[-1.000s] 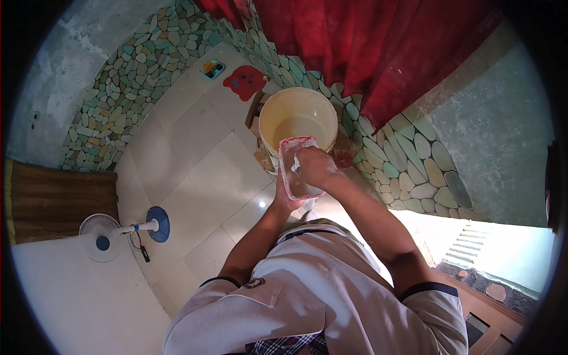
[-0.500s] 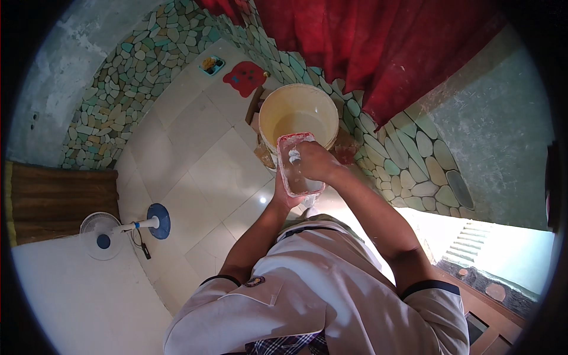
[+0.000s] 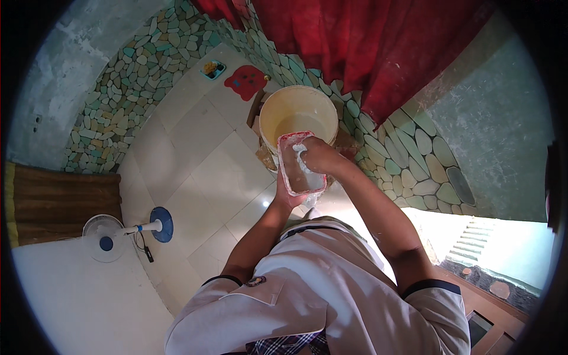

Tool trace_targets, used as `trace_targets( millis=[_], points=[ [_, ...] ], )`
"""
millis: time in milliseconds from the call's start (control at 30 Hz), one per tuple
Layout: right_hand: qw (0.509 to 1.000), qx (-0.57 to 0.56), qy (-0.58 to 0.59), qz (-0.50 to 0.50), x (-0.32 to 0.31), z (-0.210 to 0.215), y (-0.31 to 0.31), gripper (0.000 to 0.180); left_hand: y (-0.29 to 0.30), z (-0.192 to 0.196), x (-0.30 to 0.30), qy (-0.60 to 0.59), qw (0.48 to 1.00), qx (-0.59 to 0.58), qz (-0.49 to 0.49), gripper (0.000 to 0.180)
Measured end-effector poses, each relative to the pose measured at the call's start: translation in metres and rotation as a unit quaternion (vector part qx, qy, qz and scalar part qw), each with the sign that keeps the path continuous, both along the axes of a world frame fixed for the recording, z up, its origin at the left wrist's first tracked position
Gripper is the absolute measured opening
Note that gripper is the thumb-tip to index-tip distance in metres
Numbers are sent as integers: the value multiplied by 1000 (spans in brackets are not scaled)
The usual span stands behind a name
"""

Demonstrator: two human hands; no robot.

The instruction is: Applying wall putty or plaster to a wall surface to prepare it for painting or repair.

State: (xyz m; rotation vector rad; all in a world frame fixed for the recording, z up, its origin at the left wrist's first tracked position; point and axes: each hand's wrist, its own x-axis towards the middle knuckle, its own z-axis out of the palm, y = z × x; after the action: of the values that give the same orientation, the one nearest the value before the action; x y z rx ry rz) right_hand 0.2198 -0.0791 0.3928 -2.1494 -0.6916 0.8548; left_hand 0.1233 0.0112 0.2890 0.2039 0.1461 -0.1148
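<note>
My left hand (image 3: 288, 193) grips a rectangular tub (image 3: 286, 173) from its left side and below. The tub has a red rim and pale smears on its inner walls. My right hand (image 3: 322, 157) reaches over the right rim into it with the fingers curled down. A white, paste-like streak (image 3: 299, 151) shows at those fingertips; whether they pinch something is hidden. Just beyond the tub stands a large cream bucket (image 3: 271, 115), with pale contents low inside. The tub overlaps the bucket's near edge in view.
Brown cardboard (image 3: 252, 113) lies around the bucket. A red mat (image 3: 245, 83) and a small blue tray (image 3: 213, 70) are farther off on the tiled floor (image 3: 201, 171). To the left stands a fan (image 3: 104, 238). A red curtain (image 3: 378, 53) hangs over the stone-clad wall (image 3: 408, 154).
My right hand has shifted slightly right inside the tub, and more of the white streak shows. My left hand keeps its hold on the tub.
</note>
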Motion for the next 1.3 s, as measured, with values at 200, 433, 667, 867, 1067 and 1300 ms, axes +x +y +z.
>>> trace_targets(
  millis=[200, 433, 667, 867, 1067, 1300],
  points=[
    [997, -12, -66, 24, -3, -24, -3, 36, -1, 0, 0, -14, 998, -52, -35, 61],
    [991, -46, -125, 22, -13, -9, -11, 28, -15, 27, 0, -179, 939, 285, 70, 102],
    [989, -58, -127, 48, -11, -15, -14, 30, -13, 15, 4, -104, 985, 135, 18, 98],
    [993, -10, -113, 28, -7, -21, -17, 34, -7, -10, 5, -4, 1000, 0, -24, 56],
    [991, 4, -132, 15, -8, -21, -10, 37, -2, -34, 16, 7, 999, 43, 6, 51],
    [990, -6, -136, 28, -5, -26, -9, 40, -1, -36, 17, 33, 999, 8, 1, 52]
  ],
)
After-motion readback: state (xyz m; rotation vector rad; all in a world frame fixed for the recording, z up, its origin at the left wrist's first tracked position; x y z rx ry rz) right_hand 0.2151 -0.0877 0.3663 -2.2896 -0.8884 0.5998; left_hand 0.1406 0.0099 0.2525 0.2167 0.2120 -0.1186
